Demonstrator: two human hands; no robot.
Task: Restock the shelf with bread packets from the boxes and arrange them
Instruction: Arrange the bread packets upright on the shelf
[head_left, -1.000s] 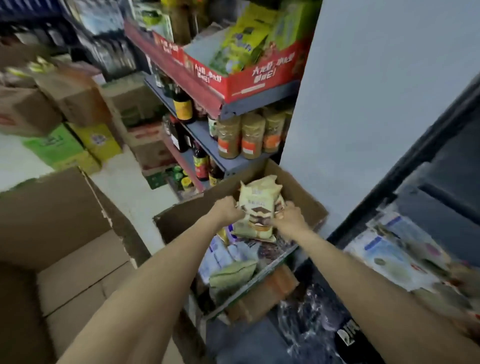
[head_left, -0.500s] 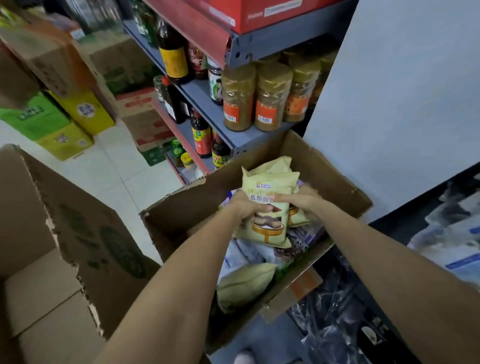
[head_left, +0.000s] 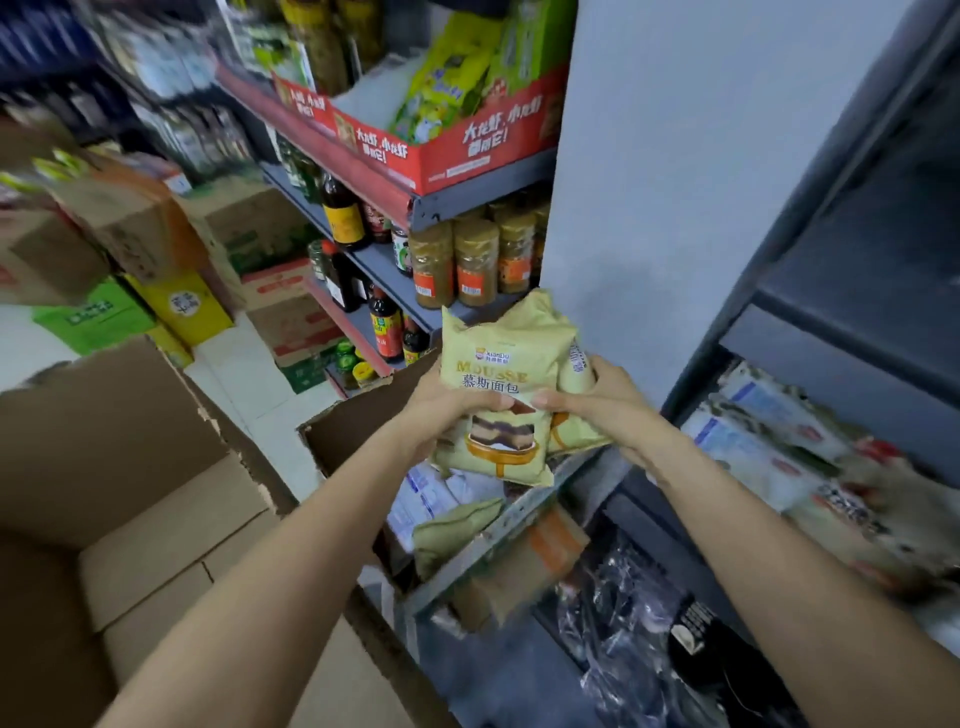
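Open brown cardboard box (head_left: 358, 431), flap edges torn, holding soft plastic packets: white-blue ones (head_left: 423, 501) and an olive one (head_left: 457, 530). Above it, left hand (head_left: 441, 410) and right hand (head_left: 605, 402) are gripping puffy yellow mousse bread packets (head_left: 498, 384), glossy film, crimped ends; fingers of both hands curling round the bundle, thumbs pressing the front. Red display carton (head_left: 457, 150) is holding green-yellow bags (head_left: 447, 88). Shelf (head_left: 841, 358) at right is carrying pale flat packets (head_left: 763, 447).
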